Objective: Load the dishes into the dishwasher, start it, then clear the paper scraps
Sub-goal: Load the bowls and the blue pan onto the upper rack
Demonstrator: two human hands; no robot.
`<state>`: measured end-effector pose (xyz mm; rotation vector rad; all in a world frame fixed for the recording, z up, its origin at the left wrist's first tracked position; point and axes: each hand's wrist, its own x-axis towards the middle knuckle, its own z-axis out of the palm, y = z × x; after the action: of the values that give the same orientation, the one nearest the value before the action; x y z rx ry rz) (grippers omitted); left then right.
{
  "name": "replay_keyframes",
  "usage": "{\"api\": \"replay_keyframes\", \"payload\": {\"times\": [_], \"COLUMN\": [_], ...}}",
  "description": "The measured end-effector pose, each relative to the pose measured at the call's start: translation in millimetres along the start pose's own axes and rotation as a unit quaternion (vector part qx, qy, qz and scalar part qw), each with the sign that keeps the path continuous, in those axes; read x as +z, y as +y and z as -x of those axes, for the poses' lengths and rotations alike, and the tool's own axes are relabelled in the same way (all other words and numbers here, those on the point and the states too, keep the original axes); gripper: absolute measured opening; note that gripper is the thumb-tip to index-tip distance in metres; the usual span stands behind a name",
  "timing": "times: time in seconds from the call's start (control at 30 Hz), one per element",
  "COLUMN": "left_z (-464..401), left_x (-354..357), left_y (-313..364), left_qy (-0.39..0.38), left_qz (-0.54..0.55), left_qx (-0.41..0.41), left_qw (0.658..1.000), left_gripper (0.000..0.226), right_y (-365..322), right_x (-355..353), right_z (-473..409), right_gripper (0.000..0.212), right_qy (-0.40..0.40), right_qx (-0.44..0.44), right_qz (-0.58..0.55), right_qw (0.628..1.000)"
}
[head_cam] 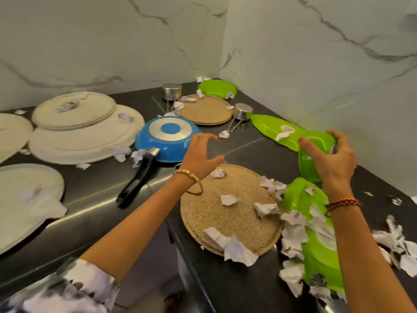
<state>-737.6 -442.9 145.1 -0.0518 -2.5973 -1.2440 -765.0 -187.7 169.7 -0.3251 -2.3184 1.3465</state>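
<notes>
My right hand [334, 159] grips a small green bowl [316, 152] by its rim, lifted and tilted above the dark counter [239, 150] at the right. My left hand [200, 157] hovers with fingers spread and holds nothing, above the near woven mat [225, 222]. A blue pan [167, 136] lies upside down with its black handle toward me. Green leaf-shaped plates lie at the right: one far [273, 129], one near [316, 245] covered with torn paper scraps [293, 236]. Cream plates [85, 136] and a lid [72, 109] sit at the left.
Two steel cups [172, 91] [243, 111], a second woven mat [205, 109] and a round green plate [217, 88] stand near the marble corner. Paper scraps lie scattered over mats and counter. The counter edge runs diagonally below my left forearm.
</notes>
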Motion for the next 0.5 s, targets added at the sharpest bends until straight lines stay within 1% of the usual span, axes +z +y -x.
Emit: {"api": "replay_keyframes", "payload": {"times": [0.03,0.1,0.13,0.17,0.2,0.23,0.3,0.33,0.37,0.4,0.43,0.5], "left_z": [6.2,21.9,28.9,37.3,44.9,52.1,63.0,66.8,69.9,71.9,73.2,73.2], "left_x": [-8.7,-27.2,-34.9,-44.3,-53.5,-62.9,-80.4,-88.5,-96.3,-103.1,-109.9,-121.0], "left_y": [-5.2,-17.1,-22.4,-28.5,-34.4,-39.4,-48.5,-54.2,-59.2,-64.3,-68.7,-75.6], "left_qy": [0.016,0.054,0.067,0.082,0.096,0.11,0.127,0.135,0.143,0.152,0.163,0.18], "left_qz": [0.001,0.003,0.002,-0.003,-0.009,-0.013,-0.021,-0.025,-0.031,-0.032,-0.029,-0.019], "left_qx": [-0.011,-0.031,-0.037,-0.045,-0.053,-0.063,-0.085,-0.09,-0.09,-0.09,-0.089,-0.089], "left_qw": [1.0,0.998,0.997,0.996,0.994,0.992,0.988,0.986,0.985,0.984,0.982,0.979], "left_gripper": [0.047,0.045,0.044,0.044,0.044,0.045,0.046,0.047,0.047,0.046,0.044,0.042], "right_y": [-14.1,-40.1,-50.2,-61.7,-70.8,-77.5,-87.3,-89.4,-91.8,-95.5,-97.8,-102.6], "right_x": [13.4,40.5,52.4,65.0,75.8,85.1,97.4,103.1,109.1,114.5,121.7,134.4], "right_z": [7.0,22.0,28.2,36.6,44.9,53.1,67.4,75.2,84.0,93.9,102.1,117.3], "right_gripper": [0.068,0.06,0.06,0.064,0.069,0.073,0.072,0.073,0.076,0.083,0.093,0.112], "right_qy": [-0.025,-0.079,-0.105,-0.14,-0.183,-0.228,-0.29,-0.315,-0.337,-0.358,-0.375,-0.395], "right_qx": [-0.005,0.008,0.037,0.084,0.141,0.205,0.319,0.36,0.386,0.395,0.395,0.385], "right_qz": [-0.072,-0.206,-0.268,-0.322,-0.362,-0.399,-0.478,-0.509,-0.524,-0.53,-0.534,-0.547], "right_qw": [0.997,0.975,0.957,0.933,0.903,0.864,0.765,0.716,0.681,0.66,0.647,0.63]}}
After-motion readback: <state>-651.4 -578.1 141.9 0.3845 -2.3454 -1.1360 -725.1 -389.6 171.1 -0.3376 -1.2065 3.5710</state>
